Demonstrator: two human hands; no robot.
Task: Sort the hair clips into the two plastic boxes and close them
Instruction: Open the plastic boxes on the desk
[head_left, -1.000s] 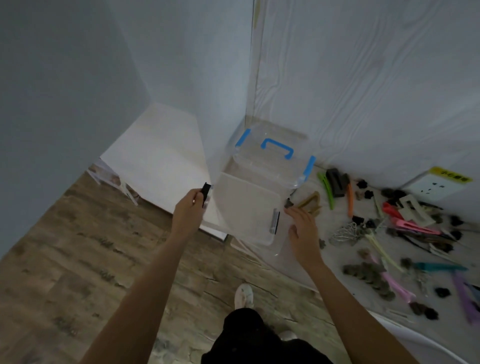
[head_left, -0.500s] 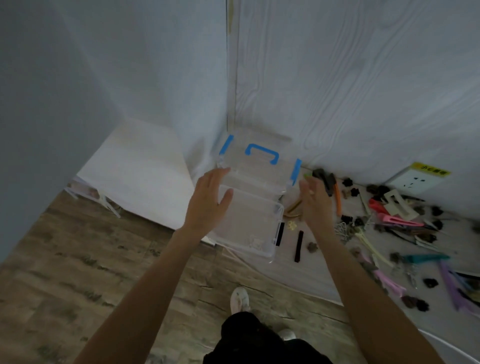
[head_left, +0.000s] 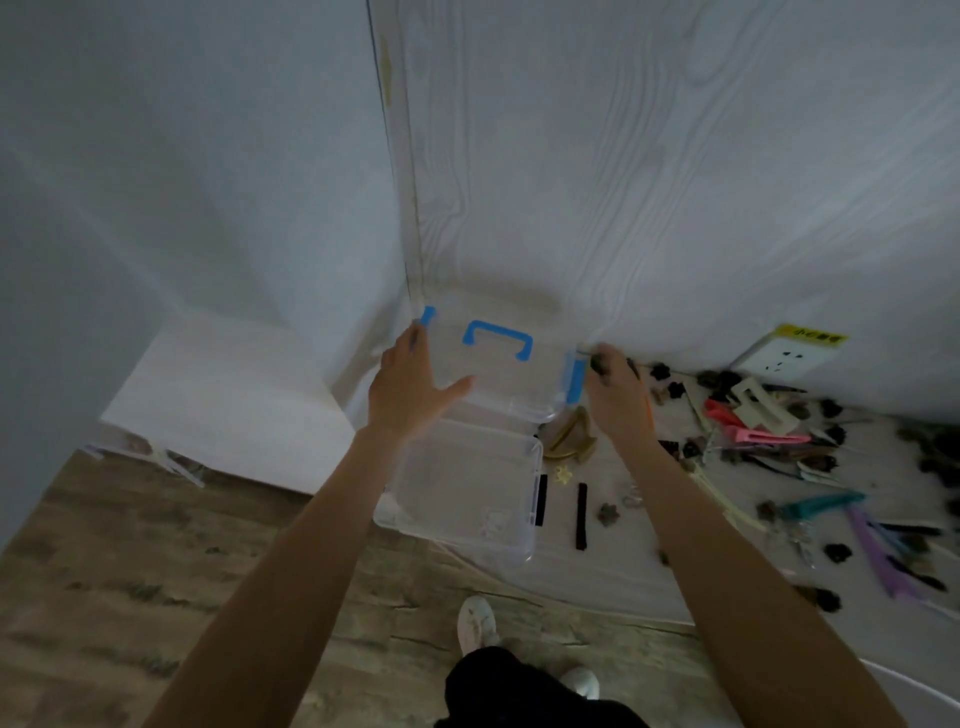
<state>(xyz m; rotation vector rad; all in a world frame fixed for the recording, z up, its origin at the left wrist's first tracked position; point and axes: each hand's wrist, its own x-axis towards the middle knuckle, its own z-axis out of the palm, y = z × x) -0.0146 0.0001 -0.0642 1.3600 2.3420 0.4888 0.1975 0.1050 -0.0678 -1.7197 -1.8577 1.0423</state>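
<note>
Two clear plastic boxes stand in the table's far left corner. The far box (head_left: 498, 374) has a blue handle and blue side latches, and its lid is on. The near box (head_left: 467, 493) has black latches and touches the far box's front. My left hand (head_left: 410, 387) grips the far box's left edge, fingertips by the left latch, thumb spread over the lid. My right hand (head_left: 615, 397) curls around its right side at the right latch. Hair clips (head_left: 753, 431) of many colours lie scattered to the right. Two black strip clips (head_left: 581, 514) lie beside the near box.
A gold-brown clip (head_left: 571, 436) lies just right of the boxes. A wall socket (head_left: 779, 356) sits on the back wall. The white-covered table's edge (head_left: 597, 605) curves in front of me, with wood floor and my shoe (head_left: 475, 621) below. A white board (head_left: 223, 400) stands at the left.
My left hand let go of the near box's side and moved up to the far box. My right hand moved from the table up to the far box's right latch.
</note>
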